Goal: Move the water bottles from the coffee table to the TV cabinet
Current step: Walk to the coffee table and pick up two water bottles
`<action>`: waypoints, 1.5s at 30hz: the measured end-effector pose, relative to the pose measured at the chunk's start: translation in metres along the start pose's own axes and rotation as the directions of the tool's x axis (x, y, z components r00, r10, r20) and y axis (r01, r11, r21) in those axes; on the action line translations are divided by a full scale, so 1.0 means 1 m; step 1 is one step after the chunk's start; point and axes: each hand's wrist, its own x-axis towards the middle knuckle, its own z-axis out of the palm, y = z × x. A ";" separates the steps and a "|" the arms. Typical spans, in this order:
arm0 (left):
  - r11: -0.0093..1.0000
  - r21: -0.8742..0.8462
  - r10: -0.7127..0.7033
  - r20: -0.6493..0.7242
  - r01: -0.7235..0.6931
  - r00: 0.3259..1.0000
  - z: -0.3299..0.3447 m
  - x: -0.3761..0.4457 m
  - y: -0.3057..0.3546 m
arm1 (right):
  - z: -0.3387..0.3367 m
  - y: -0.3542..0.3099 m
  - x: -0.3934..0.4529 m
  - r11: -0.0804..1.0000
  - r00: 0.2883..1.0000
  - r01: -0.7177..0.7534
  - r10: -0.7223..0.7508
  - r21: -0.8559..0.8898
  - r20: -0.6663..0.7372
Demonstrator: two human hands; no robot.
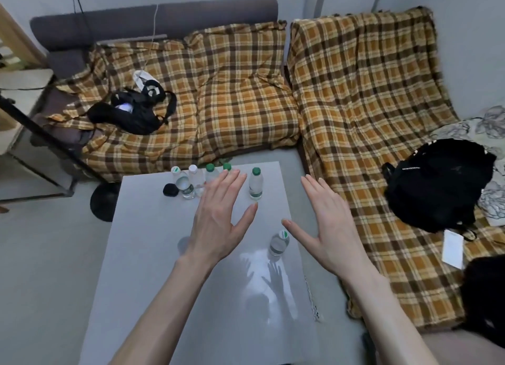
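Both your hands, left hand (218, 217) and right hand (328, 222), hover spread flat and empty over the desk (153, 255); one water bottle (279, 243) stands between them, five more bottles (196, 181) clustered at the far edge

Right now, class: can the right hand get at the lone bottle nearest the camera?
Probably yes. The right hand hangs open beside the near bottle, with nothing between them.

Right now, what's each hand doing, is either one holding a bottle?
Left hand: open, fingers spread, holding nothing.
Right hand: open, holding nothing, above the coffee table.
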 end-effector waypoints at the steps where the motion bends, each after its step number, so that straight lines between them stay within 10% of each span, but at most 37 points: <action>1: 1.000 -0.001 -0.004 0.007 0.004 1.000 0.008 0.003 -0.007 | 0.008 0.006 0.003 1.000 1.000 -0.003 0.004 -0.012 0.010; 23: 0.994 0.043 -0.108 0.065 0.105 0.992 0.241 -0.008 -0.146 | 0.257 0.125 0.005 0.989 0.983 -0.071 0.091 -0.126 0.159; 34: 0.980 0.185 -0.074 0.025 0.068 0.997 0.293 0.070 -0.178 | 0.283 0.146 0.004 0.976 0.968 -0.218 0.216 0.005 0.129; 45: 0.967 0.233 -0.169 0.273 0.105 0.947 0.306 0.139 -0.169 | 0.279 0.142 0.021 0.957 0.950 -0.285 0.276 0.044 0.148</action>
